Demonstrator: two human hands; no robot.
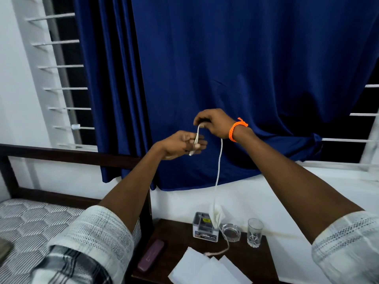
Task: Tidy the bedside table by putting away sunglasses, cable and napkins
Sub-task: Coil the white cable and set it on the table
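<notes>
Your two hands are raised in front of a blue curtain (235,78), winding a white charging cable (219,167). Your left hand (180,145) has its grip curled round a few short loops, one plug end poking out below. Your right hand (213,124), with an orange bracelet at the wrist, pinches the cable just above those loops. The rest hangs straight down to the bench (174,238), where its tail curls past a glass ashtray (230,232) and ends beside white napkins (207,269). A sunglasses case (150,255) lies at the bench's left edge. To coil well, keep each loop the same size and feed slowly, so the trailing end does not snag the ashtray or nearby drinking glass (254,232).
</notes>
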